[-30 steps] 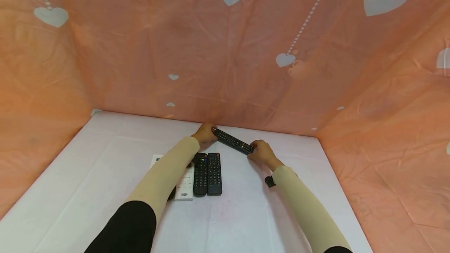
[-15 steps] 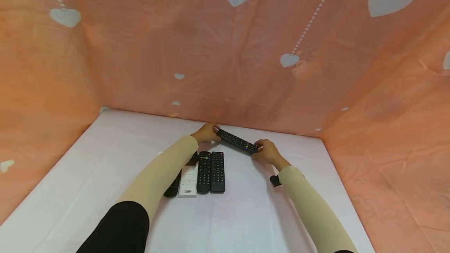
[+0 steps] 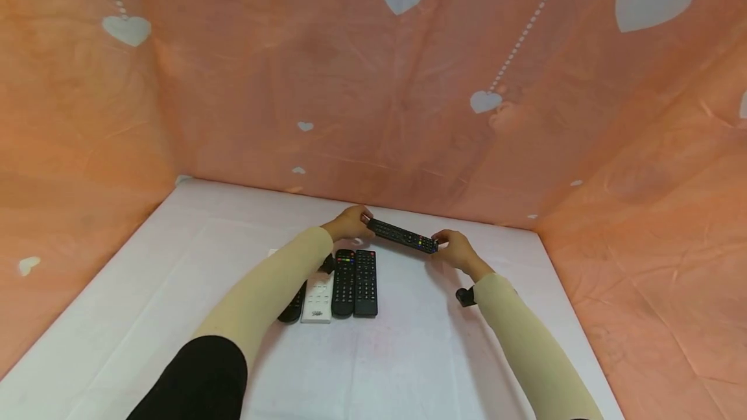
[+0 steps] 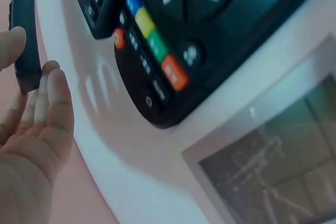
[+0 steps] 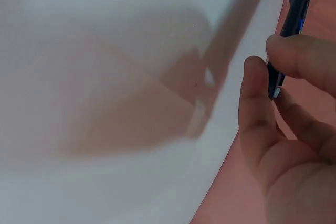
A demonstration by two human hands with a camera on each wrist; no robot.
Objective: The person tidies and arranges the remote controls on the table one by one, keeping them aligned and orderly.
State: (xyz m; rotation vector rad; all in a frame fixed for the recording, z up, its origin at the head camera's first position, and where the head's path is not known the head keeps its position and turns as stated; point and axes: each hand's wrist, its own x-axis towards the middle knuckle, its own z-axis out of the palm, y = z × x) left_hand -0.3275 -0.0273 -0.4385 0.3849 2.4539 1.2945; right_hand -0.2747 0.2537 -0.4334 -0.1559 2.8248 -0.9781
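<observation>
A long black remote control (image 3: 403, 236) is held up between both hands at the far side of the table. My left hand (image 3: 353, 223) grips its left end; in the left wrist view the thumb lies on one face and the fingers (image 4: 58, 90) on the other. At the right end, my right hand (image 3: 458, 251) pinches it between thumb and fingers (image 5: 255, 85). In the right wrist view the remote's shadow falls on the white cloth, apart from it. Just nearer, two black remotes (image 3: 366, 284) and a white remote (image 3: 317, 300) lie side by side.
Another black remote (image 3: 294, 306) lies left of the white one, partly under the left sleeve (image 3: 262, 284). The white tabletop (image 3: 408, 355) meets an orange cloth wall (image 3: 350, 83) close behind the hands, with orange sides left and right.
The held remote has turned to lie more level, its right end moving right with my right hand. The head view has shifted slightly, and the row of remotes appears farther right.
</observation>
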